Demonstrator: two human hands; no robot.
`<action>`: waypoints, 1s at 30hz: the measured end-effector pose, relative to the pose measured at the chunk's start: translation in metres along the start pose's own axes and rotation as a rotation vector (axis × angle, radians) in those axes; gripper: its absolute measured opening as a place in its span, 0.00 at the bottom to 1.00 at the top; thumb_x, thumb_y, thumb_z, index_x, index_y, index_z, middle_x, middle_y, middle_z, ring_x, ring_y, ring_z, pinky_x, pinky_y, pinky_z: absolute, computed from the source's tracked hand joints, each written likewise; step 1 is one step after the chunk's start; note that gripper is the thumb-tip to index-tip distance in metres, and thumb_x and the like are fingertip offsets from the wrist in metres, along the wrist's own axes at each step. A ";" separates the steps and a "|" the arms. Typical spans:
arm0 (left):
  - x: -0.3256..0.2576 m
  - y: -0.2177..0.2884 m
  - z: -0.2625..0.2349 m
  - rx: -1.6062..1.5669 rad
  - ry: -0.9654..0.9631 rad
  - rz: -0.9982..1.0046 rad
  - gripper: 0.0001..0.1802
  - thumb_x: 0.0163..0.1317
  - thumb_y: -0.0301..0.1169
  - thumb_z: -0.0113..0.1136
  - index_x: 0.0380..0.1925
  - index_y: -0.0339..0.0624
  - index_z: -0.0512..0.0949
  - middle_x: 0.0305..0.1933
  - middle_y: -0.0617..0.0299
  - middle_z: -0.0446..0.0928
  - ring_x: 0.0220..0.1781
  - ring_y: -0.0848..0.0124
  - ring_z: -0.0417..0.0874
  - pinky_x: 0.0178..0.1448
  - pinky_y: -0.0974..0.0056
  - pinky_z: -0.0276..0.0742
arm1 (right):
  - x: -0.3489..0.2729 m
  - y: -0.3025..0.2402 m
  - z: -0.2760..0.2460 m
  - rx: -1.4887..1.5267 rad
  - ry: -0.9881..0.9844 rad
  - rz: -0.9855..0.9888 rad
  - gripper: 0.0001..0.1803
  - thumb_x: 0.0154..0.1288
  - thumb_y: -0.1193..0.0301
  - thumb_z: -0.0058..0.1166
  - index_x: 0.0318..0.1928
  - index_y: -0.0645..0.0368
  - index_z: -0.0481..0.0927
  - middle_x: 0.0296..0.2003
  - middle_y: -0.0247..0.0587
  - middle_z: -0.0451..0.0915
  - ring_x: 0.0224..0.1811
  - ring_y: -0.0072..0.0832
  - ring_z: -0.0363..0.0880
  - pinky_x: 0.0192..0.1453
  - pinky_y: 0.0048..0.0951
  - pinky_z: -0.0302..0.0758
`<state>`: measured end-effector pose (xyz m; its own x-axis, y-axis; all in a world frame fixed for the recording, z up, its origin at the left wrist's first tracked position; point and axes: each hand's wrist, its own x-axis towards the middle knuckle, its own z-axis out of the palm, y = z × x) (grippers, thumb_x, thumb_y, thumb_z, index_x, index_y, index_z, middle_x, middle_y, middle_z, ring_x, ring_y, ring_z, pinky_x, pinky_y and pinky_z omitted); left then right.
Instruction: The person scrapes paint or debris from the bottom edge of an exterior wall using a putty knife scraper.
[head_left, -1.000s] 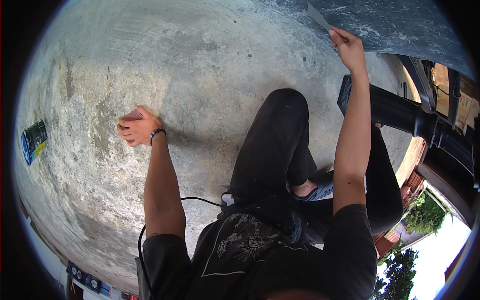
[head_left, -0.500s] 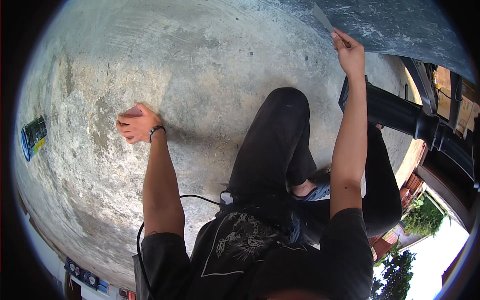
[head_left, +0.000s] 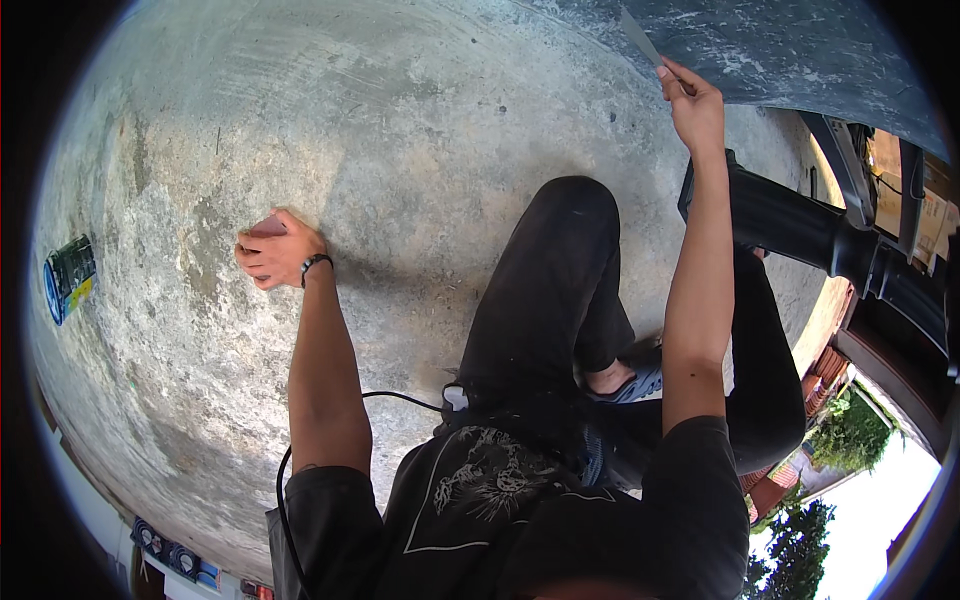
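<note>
At the left, my left hand [head_left: 280, 250] is closed over a reddish-brown flat piece [head_left: 268, 228] at the rough concrete surface. Fingers cover most of that piece, so its exact kind is hidden. My right hand [head_left: 696, 110], arm stretched far forward, pinches a thin grey scraper blade [head_left: 640, 38] between thumb and fingers. The blade's pointed end overlaps the edge of a dark blue-grey surface [head_left: 790, 60] at the top right; whether it touches there I cannot tell.
A black tin-like container [head_left: 70, 278] with a blue rim stands at the far left. Beside my right forearm is a thick black post [head_left: 790, 215], with cardboard boxes [head_left: 925, 215] beyond it. A black cable [head_left: 400, 396] runs along my left side. My bent knee [head_left: 575, 200] rises between both arms.
Both hands have shifted very slightly, the right one a little to the left with the scraper blade, the left one a little to the right. Their grips look the same.
</note>
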<state>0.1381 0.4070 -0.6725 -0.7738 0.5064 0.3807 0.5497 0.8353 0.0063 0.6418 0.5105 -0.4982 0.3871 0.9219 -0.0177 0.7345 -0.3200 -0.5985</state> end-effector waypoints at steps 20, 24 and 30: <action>0.001 0.000 -0.002 -0.012 -0.011 0.001 0.38 0.61 0.63 0.45 0.62 0.47 0.64 0.65 0.55 0.62 0.68 0.58 0.61 0.64 0.43 0.56 | 0.001 0.008 0.004 0.051 -0.021 -0.012 0.17 0.64 0.58 0.60 0.51 0.50 0.85 0.27 0.35 0.82 0.28 0.19 0.76 0.38 0.24 0.73; -0.003 0.000 -0.004 -0.008 -0.019 0.031 0.39 0.60 0.62 0.46 0.62 0.47 0.64 0.65 0.55 0.63 0.68 0.58 0.61 0.64 0.44 0.56 | 0.004 0.011 0.005 0.049 -0.010 0.009 0.17 0.64 0.57 0.60 0.51 0.48 0.85 0.27 0.36 0.83 0.29 0.21 0.77 0.39 0.25 0.74; -0.003 0.000 -0.008 -0.005 -0.038 0.036 0.39 0.61 0.62 0.46 0.62 0.46 0.63 0.66 0.54 0.62 0.68 0.58 0.61 0.65 0.44 0.55 | 0.007 0.009 0.003 0.006 -0.024 0.018 0.18 0.64 0.56 0.60 0.51 0.47 0.85 0.29 0.37 0.85 0.30 0.22 0.79 0.41 0.26 0.75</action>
<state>0.1426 0.4044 -0.6665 -0.7649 0.5437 0.3454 0.5788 0.8155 -0.0019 0.6495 0.5150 -0.5056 0.3870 0.9209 -0.0475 0.7243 -0.3355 -0.6023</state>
